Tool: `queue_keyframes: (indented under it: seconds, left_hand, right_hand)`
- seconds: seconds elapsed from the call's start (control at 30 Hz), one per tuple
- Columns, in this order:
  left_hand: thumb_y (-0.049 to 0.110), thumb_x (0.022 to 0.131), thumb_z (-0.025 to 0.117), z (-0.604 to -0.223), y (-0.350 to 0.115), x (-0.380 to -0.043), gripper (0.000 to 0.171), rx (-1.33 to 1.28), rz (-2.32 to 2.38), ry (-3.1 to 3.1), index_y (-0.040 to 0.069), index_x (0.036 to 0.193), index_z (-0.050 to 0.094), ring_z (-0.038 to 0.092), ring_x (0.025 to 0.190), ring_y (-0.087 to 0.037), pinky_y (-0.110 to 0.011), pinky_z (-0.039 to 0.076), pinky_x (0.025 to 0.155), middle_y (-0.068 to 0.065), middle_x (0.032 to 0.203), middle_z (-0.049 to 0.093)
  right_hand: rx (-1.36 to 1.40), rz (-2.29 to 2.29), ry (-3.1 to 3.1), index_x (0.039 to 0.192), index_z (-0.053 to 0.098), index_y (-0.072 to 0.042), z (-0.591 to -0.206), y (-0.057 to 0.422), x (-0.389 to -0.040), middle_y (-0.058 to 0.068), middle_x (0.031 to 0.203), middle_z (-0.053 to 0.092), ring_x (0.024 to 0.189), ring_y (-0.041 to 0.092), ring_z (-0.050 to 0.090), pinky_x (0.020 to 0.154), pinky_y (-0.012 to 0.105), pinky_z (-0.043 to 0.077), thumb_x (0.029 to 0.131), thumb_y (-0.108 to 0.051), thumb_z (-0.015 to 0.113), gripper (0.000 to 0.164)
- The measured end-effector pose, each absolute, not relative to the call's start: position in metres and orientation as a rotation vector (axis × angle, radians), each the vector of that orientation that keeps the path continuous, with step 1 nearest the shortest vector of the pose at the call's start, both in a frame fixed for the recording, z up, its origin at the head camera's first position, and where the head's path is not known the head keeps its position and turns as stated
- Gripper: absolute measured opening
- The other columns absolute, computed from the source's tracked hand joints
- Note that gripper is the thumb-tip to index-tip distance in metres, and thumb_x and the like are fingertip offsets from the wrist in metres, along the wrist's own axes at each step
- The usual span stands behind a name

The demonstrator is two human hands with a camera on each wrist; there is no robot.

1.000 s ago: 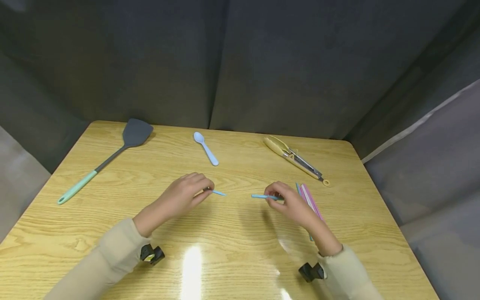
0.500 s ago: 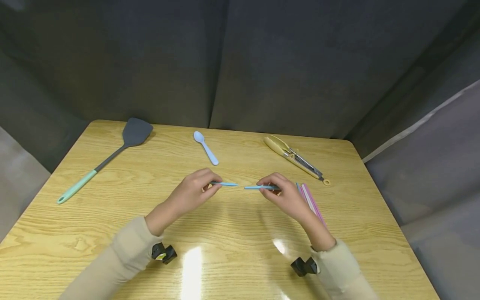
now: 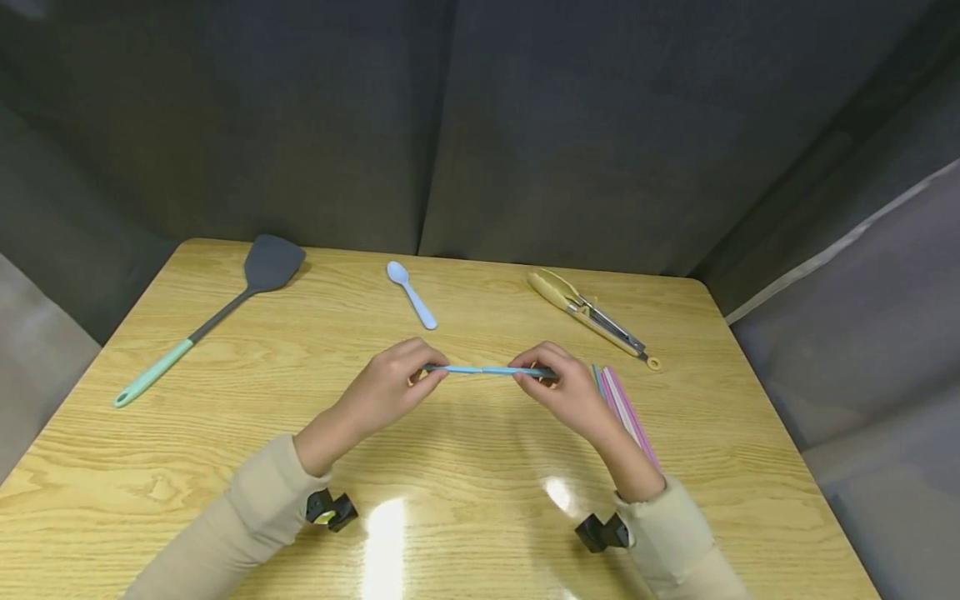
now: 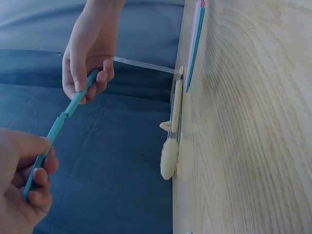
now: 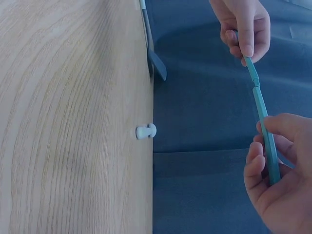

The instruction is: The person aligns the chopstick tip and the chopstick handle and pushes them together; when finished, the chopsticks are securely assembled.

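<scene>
Two slim teal-blue plastic sticks are held in line above the table, one in each hand. My left hand (image 3: 378, 383) pinches the left stick (image 3: 462, 369) between thumb and fingers. My right hand (image 3: 566, 392) pinches the right stick (image 3: 497, 370) the same way. In the left wrist view the inner ends of the left stick (image 4: 55, 129) and the right stick (image 4: 74, 104) meet at a notched spot. The right wrist view also shows the right stick (image 5: 260, 101) running along the fingers. Whether the ends are locked together, I cannot tell.
Several pink, white and teal sticks (image 3: 630, 408) lie beside my right forearm. At the back are yellow-handled tongs (image 3: 588, 317), a light blue spoon (image 3: 412, 296) and a grey spatula with a mint handle (image 3: 273, 265). Dark curtains (image 3: 420, 125) surround the wooden table (image 3: 465, 500).
Both hands have moved toward each other and slightly away from me. The gap between the two sticks has closed, so their ends now meet. Nothing else on the table has moved.
</scene>
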State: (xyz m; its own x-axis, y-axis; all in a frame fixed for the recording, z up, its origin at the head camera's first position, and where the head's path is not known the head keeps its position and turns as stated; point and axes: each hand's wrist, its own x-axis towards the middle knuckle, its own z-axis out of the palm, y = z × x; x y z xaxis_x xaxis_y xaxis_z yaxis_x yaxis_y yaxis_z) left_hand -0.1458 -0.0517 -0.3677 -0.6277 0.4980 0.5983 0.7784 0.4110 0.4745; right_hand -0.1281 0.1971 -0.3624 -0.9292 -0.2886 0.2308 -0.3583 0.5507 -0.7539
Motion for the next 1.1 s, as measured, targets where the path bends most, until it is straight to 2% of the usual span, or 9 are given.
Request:
queue_keyframes:
  seconds: [0.43, 0.6, 0.8, 0.97, 1.1]
  left_hand:
    - [0.006, 0.081, 0.065, -0.3697, -0.0507, -0.1486, 0.005, -1.079, -1.159, -2.329, 0.005, 0.085, 0.065, 0.043, 0.060, -0.006, -0.018, 0.039, 0.051, 0.001, 0.076, 0.057]
    - [0.005, 0.080, 0.066, -0.3701, -0.0506, -0.1475, 0.004, -1.074, -1.160, -2.331, 0.005, 0.084, 0.066, 0.042, 0.058, -0.005, -0.018, 0.038, 0.050, 0.001, 0.075, 0.057]
    - [0.004, 0.078, 0.067, -0.3720, -0.0510, -0.1458, 0.004, -1.054, -1.199, -2.341, 0.005, 0.082, 0.066, 0.045, 0.059, -0.005, -0.018, 0.041, 0.051, 0.000, 0.075, 0.059]
    - [0.003, 0.077, 0.068, -0.3735, -0.0489, -0.1466, 0.005, -1.051, -1.260, -2.321, 0.005, 0.081, 0.067, 0.051, 0.061, -0.005, -0.018, 0.044, 0.054, 0.000, 0.075, 0.060]
    - [0.003, 0.077, 0.068, -0.3724, -0.0476, -0.1457, 0.005, -1.053, -1.285, -2.321, 0.005, 0.081, 0.067, 0.050, 0.060, -0.005, -0.018, 0.044, 0.053, 0.000, 0.075, 0.060]
  right_hand:
    - [0.574, 1.348, -2.658, 0.094, 0.065, -0.007, -0.3605, 0.1956, -0.1265, 0.003, 0.089, 0.057, 0.070, 0.012, 0.049, 0.063, 0.023, 0.046, 0.083, -0.008, 0.063, 0.011]
    - [0.584, 1.323, -2.656, 0.090, 0.065, -0.007, -0.3641, 0.1933, -0.1266, 0.002, 0.083, 0.058, 0.066, 0.011, 0.051, 0.059, 0.023, 0.047, 0.082, -0.007, 0.064, 0.008]
    - [0.552, 1.403, -2.688, 0.089, 0.065, -0.006, -0.3656, 0.1896, -0.1251, 0.002, 0.071, 0.059, 0.052, 0.010, 0.045, 0.047, 0.024, 0.041, 0.082, -0.007, 0.063, 0.007]
    - [0.600, 1.421, -2.634, 0.088, 0.065, -0.004, -0.3630, 0.1897, -0.1242, 0.004, 0.071, 0.060, 0.051, 0.008, 0.043, 0.046, 0.023, 0.039, 0.082, -0.004, 0.064, 0.006]
    - [0.625, 1.428, -2.612, 0.088, 0.065, -0.003, -0.3624, 0.1906, -0.1237, 0.005, 0.072, 0.060, 0.052, 0.008, 0.043, 0.047, 0.023, 0.039, 0.082, -0.004, 0.063, 0.007]
